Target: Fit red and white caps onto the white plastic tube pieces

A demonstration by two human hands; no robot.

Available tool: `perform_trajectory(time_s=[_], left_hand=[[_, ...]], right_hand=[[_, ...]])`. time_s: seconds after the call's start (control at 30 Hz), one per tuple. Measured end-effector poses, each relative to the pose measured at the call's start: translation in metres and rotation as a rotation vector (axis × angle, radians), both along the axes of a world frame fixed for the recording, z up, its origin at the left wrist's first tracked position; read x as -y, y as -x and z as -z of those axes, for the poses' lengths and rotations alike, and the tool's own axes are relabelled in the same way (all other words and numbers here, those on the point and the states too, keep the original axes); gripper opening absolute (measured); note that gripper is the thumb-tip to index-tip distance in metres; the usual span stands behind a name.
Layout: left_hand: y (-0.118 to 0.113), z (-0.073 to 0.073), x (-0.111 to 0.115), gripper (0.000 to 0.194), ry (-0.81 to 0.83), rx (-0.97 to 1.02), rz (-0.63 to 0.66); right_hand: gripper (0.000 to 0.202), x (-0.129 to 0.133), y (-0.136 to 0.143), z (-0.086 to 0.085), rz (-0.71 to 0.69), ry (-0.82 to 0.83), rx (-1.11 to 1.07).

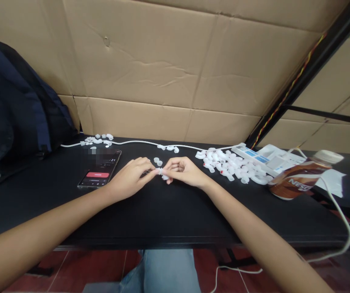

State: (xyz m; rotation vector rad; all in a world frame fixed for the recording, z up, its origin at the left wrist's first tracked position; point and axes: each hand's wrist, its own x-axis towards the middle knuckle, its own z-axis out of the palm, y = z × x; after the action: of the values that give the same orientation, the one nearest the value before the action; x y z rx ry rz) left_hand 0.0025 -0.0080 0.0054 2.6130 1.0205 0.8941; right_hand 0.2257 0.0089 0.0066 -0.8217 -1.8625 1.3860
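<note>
Over the middle of the black table, both my hands meet at a small white plastic piece [160,171]. My left hand [135,175] pinches its left side between thumb and forefinger. From the other side, my right hand [183,171] grips the piece, with its remaining fingers curled in. Just beyond the fingertips lie a couple of small translucent pieces [157,161]. A large heap of similar white pieces [228,162], a few with red spots, spreads to the right of my right hand. The exact shape of the held piece is partly hidden by my fingers.
A phone [100,169] with a lit screen lies left of my left hand. More white pieces [97,140] sit at the back left, along a white cable [135,142]. A tipped Nescafé bottle [299,179] and a white-blue box [254,156] are right; a dark backpack [16,97] stands left.
</note>
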Motion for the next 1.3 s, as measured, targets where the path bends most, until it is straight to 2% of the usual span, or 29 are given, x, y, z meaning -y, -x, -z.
perform_trajectory(time_s=[0.07,0.2,0.37,0.47,0.6,0.77,0.87,1.07,1.17,1.23,1.3], left_hand=[[0.000,0.000,0.000,0.012,-0.030,0.040,0.020],[0.000,-0.002,0.003,0.030,-0.031,0.072,0.004],[0.000,-0.001,0.001,0.021,0.021,-0.045,0.001],[0.000,0.000,0.000,0.014,0.000,-0.005,0.019],[0.000,-0.001,0.003,0.026,-0.005,0.043,0.005],[0.000,0.002,-0.001,0.020,0.017,-0.032,0.037],[0.001,0.003,-0.005,0.017,-0.043,-0.021,0.052],[0.003,-0.004,0.001,0.021,-0.314,-0.139,0.068],[0.002,-0.005,0.003,0.023,-0.356,-0.173,0.063],[0.001,-0.003,0.002,0.021,-0.342,-0.202,0.039],[0.002,0.000,0.000,0.021,-0.316,-0.227,0.000]], right_hand=[[0.027,0.000,0.000,0.000,0.005,-0.003,0.008],[0.026,-0.001,0.000,0.001,0.004,-0.005,0.010],[0.029,-0.003,-0.001,0.004,-0.031,-0.008,0.007],[0.028,-0.004,-0.002,0.005,-0.026,-0.003,0.030],[0.026,-0.003,-0.001,0.005,-0.028,0.004,0.019],[0.025,-0.002,0.000,0.003,-0.025,-0.010,0.002],[0.025,0.001,0.002,0.000,-0.015,0.021,0.004],[0.025,0.006,0.000,-0.009,-0.061,0.137,-0.043],[0.028,0.006,0.000,-0.010,-0.087,0.195,-0.007],[0.031,0.004,0.000,-0.008,-0.081,0.166,0.041],[0.033,0.000,-0.002,-0.006,-0.015,0.053,0.105]])
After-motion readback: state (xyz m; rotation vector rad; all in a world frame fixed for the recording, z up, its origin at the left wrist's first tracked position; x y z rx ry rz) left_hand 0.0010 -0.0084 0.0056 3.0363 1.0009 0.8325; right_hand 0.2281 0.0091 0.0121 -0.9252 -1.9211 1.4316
